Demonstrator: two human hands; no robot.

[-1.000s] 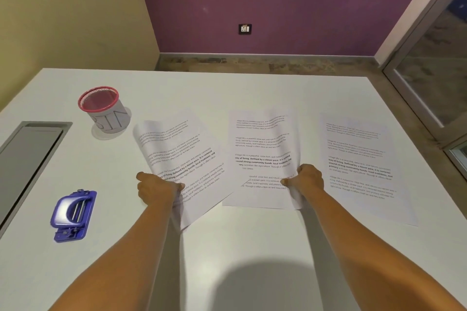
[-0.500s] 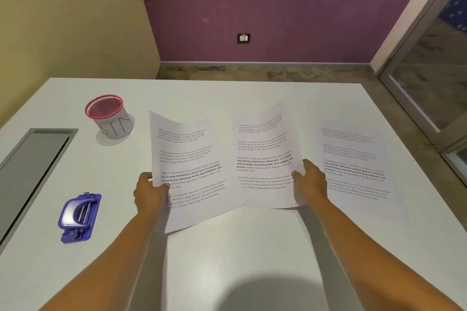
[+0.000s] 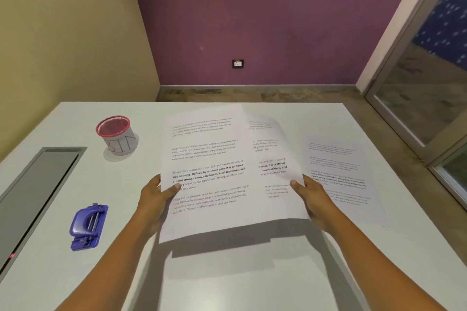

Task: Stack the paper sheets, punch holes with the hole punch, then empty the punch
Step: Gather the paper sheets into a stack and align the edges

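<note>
Paper sheets (image 3: 209, 209) held above the white table (image 3: 227, 272), two of three brought together.

The front sheet (image 3: 209, 171) is pinched at its left edge by the left hand (image 3: 154, 199), thumb on top. It overlaps a second sheet (image 3: 273, 156), pinched at its right edge by the right hand (image 3: 310, 197). Both hang to the right of the blue hole punch (image 3: 88, 226). A third sheet (image 3: 338, 171) lies flat farther right of the punch. The pages are thin and limp, so they will likely sag and slide; the side edges near mid-height look the soundest hold. Beyond the punch stands a red-rimmed mesh cup (image 3: 117, 136) marked BIN.
</note>
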